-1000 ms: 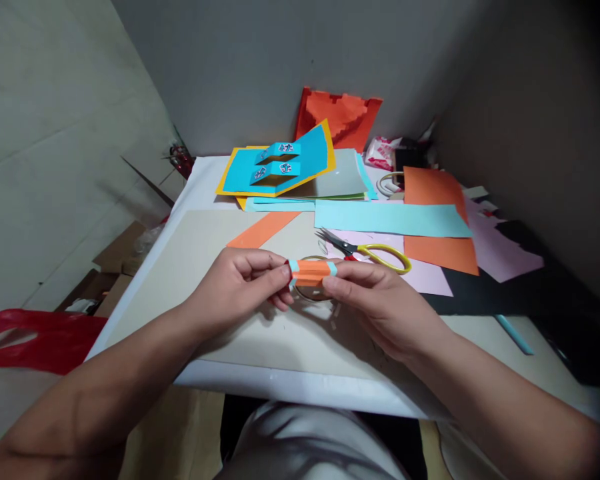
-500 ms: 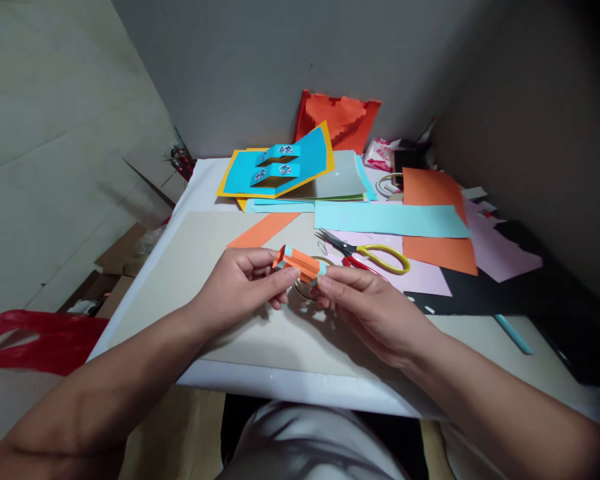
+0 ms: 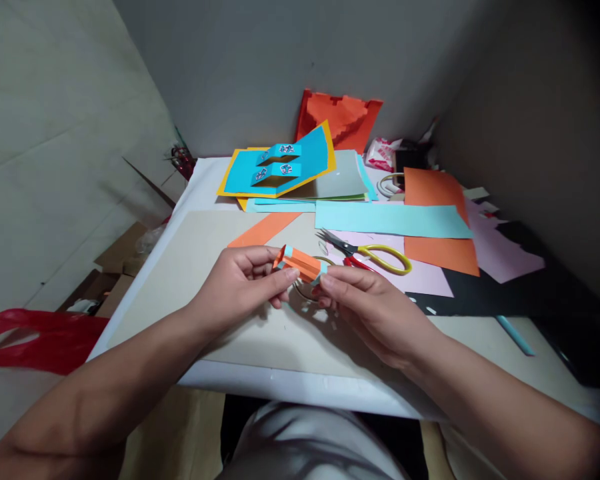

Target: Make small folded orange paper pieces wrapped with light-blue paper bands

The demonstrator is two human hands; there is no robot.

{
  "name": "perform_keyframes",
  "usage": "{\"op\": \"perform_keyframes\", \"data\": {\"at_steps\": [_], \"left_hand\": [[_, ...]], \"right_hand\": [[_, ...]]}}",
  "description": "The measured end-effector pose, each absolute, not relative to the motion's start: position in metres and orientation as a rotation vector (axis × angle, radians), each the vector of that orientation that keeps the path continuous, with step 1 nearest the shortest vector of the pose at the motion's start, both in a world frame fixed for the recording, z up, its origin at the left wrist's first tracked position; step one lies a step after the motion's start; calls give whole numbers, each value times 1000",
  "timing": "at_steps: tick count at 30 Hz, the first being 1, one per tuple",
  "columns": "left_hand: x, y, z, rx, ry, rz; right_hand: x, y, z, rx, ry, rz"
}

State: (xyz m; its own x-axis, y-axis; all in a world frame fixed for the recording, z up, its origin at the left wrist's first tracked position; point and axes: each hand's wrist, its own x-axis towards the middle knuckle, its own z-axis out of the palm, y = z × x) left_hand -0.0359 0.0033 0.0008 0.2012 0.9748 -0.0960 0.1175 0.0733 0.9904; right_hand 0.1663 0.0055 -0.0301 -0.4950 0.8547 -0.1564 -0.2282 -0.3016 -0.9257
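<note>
A small folded piece of orange paper (image 3: 304, 265) with light blue bands at its ends is held between both hands above the table. My left hand (image 3: 253, 277) is closed on its left part, the thumb lying along the near side. At the right end, my right hand (image 3: 363, 293) pinches the light blue edge between thumb and fingers. Beneath the paper, a tape roll or ring (image 3: 305, 293) shows only in part, with small scraps near it. Scissors (image 3: 350, 248) with one yellow and one red handle lie just beyond my right hand, blades pointing left.
Behind lies a blue and yellow pop-up card (image 3: 307, 150) on stacked paper. A light blue strip (image 3: 395, 220) crosses orange sheets (image 3: 440, 257) and pink paper (image 3: 435, 283). An orange strip (image 3: 265, 230) lies left, black paper (image 3: 505, 293) right. A red card (image 3: 340, 120) leans on the wall.
Both hands keep nearly the same pose on the folded orange paper. The right fingers have shifted very slightly at its light blue end.
</note>
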Motion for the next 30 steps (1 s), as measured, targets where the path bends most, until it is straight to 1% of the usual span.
{"op": "perform_keyframes", "data": {"at_steps": [10,14,21,30], "left_hand": [[-35,5,4,1394,1298,1060],[-31,4,7,1492,1389,1150],[-33,-6,-2,1830,1555,1376],[-36,-4,0,1939,1458,1241]], "right_hand": [[168,7,-29,-940,-1245,1636],[168,6,-26,-968,-1254,1603],[168,6,-24,-979,-1237,1584],[168,5,-28,-960,-1355,1538]]}}
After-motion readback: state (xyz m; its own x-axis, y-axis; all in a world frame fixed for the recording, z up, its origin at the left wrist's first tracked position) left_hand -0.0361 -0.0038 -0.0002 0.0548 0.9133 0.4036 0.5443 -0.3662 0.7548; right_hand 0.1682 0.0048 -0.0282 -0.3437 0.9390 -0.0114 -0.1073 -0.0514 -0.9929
